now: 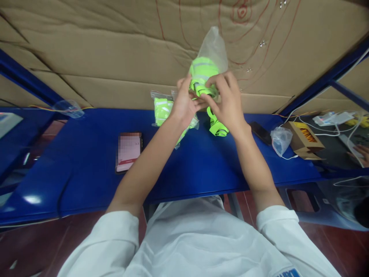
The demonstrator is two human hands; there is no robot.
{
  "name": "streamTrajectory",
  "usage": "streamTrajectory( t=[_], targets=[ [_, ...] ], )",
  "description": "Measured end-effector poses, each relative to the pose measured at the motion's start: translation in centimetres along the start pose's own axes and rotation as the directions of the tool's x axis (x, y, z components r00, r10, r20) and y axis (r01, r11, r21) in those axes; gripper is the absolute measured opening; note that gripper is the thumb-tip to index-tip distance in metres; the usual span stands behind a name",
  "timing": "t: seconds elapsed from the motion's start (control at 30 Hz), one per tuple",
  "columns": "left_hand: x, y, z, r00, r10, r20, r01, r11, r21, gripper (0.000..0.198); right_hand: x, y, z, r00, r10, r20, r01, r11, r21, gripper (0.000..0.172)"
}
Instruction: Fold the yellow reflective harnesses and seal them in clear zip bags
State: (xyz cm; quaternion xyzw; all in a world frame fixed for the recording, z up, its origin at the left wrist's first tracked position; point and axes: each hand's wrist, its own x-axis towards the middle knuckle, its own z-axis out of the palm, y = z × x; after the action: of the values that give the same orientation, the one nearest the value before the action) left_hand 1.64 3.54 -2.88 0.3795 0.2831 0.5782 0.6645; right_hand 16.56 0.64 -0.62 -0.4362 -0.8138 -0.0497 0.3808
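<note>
Raised above the table is a clear plastic bag (215, 44) with a folded neon-green reflective strap bundle (203, 69) in its lower part. My left hand (184, 104) holds the bundle from the left and below, thumb along its side. From the right, my right hand (227, 100) grips the bundle's lower end and the bag with bent fingers. Behind my left hand lie bagged neon-green bundles (163, 109), partly hidden by my forearm. A loose neon-green strap roll (218, 127) rests on the table below my right hand.
A phone (128, 152) lies left on the blue table (95, 161). At right are a dark oblong object (260, 132), a crumpled plastic bag (281, 140), an open cardboard box (305, 140) and white cables. A clear plastic cup (69, 109) lies back left. Another person's hand (360, 154) shows far right.
</note>
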Motion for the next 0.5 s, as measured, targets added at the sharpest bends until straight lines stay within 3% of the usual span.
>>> streamTrajectory(
  t=[0.1, 0.2, 0.27, 0.33, 0.43, 0.5],
  targets=[
    [-0.6, -0.5, 0.3, 0.991, 0.131, 0.001, -0.131, 0.991, 0.014, 0.031, 0.1, 1.4, 0.9, 0.996, 0.03, -0.083, -0.027, 0.999, 0.036, 0.009],
    [-1.0, -0.4, 0.5, 0.995, 0.102, 0.008, -0.102, 0.978, 0.183, 0.03, 0.2, 3.1, 1.6, 0.992, 0.072, -0.106, -0.061, 0.993, 0.1, 0.01],
    [-1.1, 0.1, 0.4, 0.996, 0.086, 0.016, -0.086, 0.949, 0.302, 0.039, 0.5, 3.9, 1.7, 0.987, 0.132, -0.088, -0.117, 0.98, 0.16, 0.004],
    [-1.3, 1.0, 0.3, 0.99, 0.136, 0.035, -0.139, 0.911, 0.389, 0.051, 0.8, 4.2, 1.5, 0.975, 0.204, -0.088, -0.175, 0.949, 0.264, 0.016],
    [-2.2, 2.6, -0.1, 0.938, 0.331, 0.107, -0.34, 0.808, 0.481, 0.048, 1.2, 3.6, 0.4, 0.959, 0.276, -0.062, -0.211, 0.844, 0.494, 0.034],
    [-2.9, 3.7, -0.3, 0.866, 0.461, 0.193, -0.49, 0.709, 0.507, 0.033, 1.3, 3.0, -0.7, 0.96, 0.279, -0.017, -0.212, 0.766, 0.606, 0.038]
  ],
)
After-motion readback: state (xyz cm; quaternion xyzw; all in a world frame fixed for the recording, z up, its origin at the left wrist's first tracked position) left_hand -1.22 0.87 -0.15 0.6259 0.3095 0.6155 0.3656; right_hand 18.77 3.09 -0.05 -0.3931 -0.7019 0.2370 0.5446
